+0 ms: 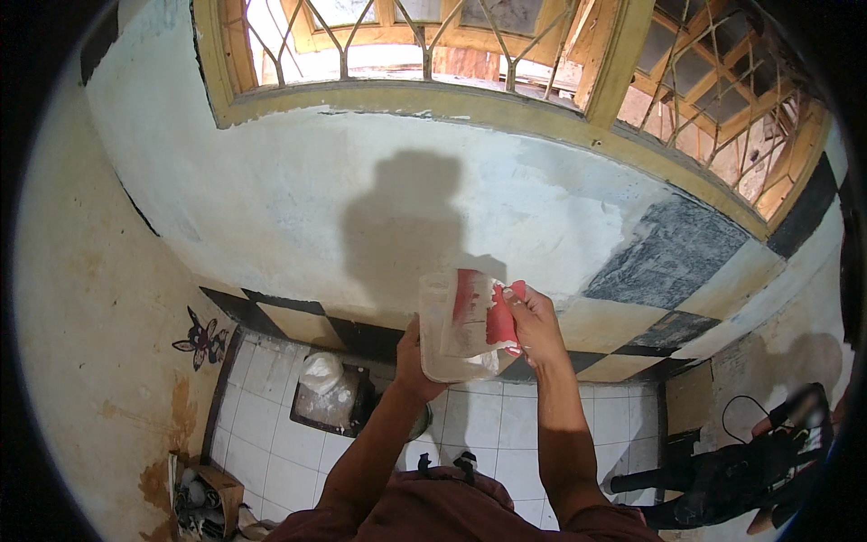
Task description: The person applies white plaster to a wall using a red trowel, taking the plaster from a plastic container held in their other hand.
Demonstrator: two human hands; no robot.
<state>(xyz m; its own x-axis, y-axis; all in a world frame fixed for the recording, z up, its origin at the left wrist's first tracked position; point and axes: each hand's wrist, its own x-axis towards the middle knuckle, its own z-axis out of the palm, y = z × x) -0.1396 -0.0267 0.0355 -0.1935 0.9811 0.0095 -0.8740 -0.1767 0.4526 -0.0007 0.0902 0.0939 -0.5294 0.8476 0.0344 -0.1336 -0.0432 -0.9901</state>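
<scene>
My left hand [414, 363] grips the side of a whitish, see-through plastic tub [435, 312], which I hold up in front of the wall. In my right hand [536, 327] is a red putty scraper [499, 327], with my fingers closed on its edge. White paste smears the scraper's broad face, which lies over the tub's opening. Some white paste [488, 363] shows at the tub's lower right. The rest of the tub's inside is hidden behind the scraper.
Ahead, a wall [298, 194] with whitish paste runs below a yellow-framed window [397, 101]. Dark and cream squares [673, 253] line its lower part. On the tiled floor, a white bag [321, 371] rests on a dark low stand [312, 411]. A person in dark clothes [731, 479] is at right.
</scene>
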